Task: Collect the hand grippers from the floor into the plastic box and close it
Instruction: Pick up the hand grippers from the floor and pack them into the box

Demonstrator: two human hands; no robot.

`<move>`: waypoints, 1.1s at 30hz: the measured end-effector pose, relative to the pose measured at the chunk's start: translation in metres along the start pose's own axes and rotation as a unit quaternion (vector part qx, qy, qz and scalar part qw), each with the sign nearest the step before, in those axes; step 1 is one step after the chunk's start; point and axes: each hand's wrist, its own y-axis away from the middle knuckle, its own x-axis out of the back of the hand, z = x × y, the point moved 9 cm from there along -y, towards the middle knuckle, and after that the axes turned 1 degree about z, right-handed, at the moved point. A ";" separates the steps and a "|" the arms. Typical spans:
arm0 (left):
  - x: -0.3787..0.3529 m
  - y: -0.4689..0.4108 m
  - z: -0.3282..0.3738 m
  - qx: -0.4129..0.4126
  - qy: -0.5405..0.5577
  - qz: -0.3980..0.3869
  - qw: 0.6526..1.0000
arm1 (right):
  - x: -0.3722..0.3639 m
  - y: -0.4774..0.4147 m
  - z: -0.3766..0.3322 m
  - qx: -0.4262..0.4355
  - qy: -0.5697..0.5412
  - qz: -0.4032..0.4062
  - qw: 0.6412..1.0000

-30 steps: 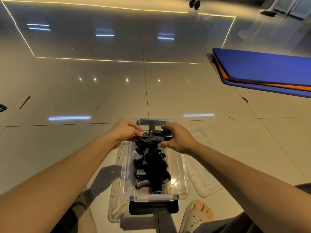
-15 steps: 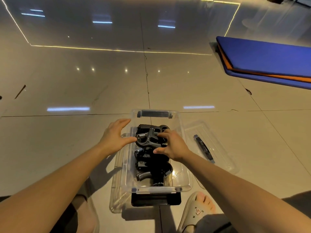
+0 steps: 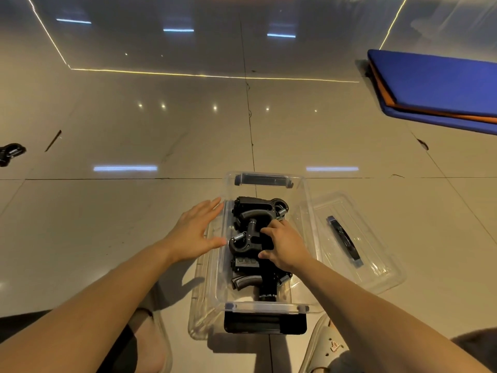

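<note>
Placement of a hand gripper into the clear rectangular plastic box [image 3: 309,211] is the step in hand. Inside the box lies a pile of black hand grippers with steel coil springs [image 3: 252,254], running from the far end to the near end, where a black latch sits under the box rim. The right hand [image 3: 286,244] rests on the topmost black gripper with a curved handle [image 3: 251,226], fingers bent over its right side and thumb below; judged from this view it is pressing or seating the gripper rather than lifting it, though the contact under the palm is hidden. The left hand [image 3: 195,235] is spread flat with fingers apart, holding nothing, poised at the left wall of the box, either touching it or just beside it. The clear plastic lid with a dark handle [image 3: 349,243] lies upturned on the floor just right of the box. One more dark object [image 3: 10,153], possibly another gripper, lies on the floor well to the left of the box; it is too small to identify with certainty. To do the step well, steady the box with the left hand, press the top gripper down until no handle or spring stands above the box rim, then check the floor left of the box before fitting the lid and engaging both end latches.
</note>
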 end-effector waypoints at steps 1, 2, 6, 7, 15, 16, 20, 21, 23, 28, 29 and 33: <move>-0.001 -0.001 -0.001 -0.003 0.000 -0.004 1.000 | -0.001 -0.001 0.000 0.001 0.010 0.002 1.000; -0.001 -0.002 -0.002 -0.005 -0.002 -0.006 1.000 | -0.001 -0.001 0.000 0.002 0.022 0.006 1.000; 0.002 -0.004 -0.001 -0.013 -0.008 -0.017 1.000 | 0.000 -0.001 -0.001 -0.006 0.066 0.021 0.998; 0.003 -0.004 -0.001 -0.014 -0.005 -0.018 1.000 | 0.001 -0.002 -0.001 -0.009 0.068 0.019 0.997; 0.004 -0.002 0.002 -0.021 -0.018 -0.028 0.999 | 0.009 0.002 -0.005 -0.050 0.049 0.016 0.997; 0.005 -0.002 0.003 -0.024 -0.024 -0.033 0.999 | 0.017 0.004 -0.003 -0.068 0.020 0.031 0.997; 0.018 0.002 0.005 -0.035 -0.034 -0.033 0.998 | 0.059 0.014 0.001 -0.134 -0.087 0.103 0.982; 0.024 0.005 0.006 -0.040 -0.032 -0.029 0.998 | 0.069 0.018 -0.001 -0.144 -0.104 0.119 0.977; 0.042 0.012 0.006 -0.036 -0.014 -0.008 0.999 | 0.090 0.025 -0.011 -0.152 -0.129 0.154 0.968; 0.116 0.039 -0.005 0.016 0.053 0.089 0.994 | 0.158 0.022 -0.088 -0.111 -0.174 0.233 0.950; 0.134 0.047 -0.009 0.018 0.058 0.108 0.992 | 0.172 0.018 -0.112 -0.090 -0.182 0.244 0.948; 0.210 0.100 -0.031 0.025 0.087 0.180 0.979 | 0.213 0.013 -0.218 -0.002 -0.208 0.272 0.940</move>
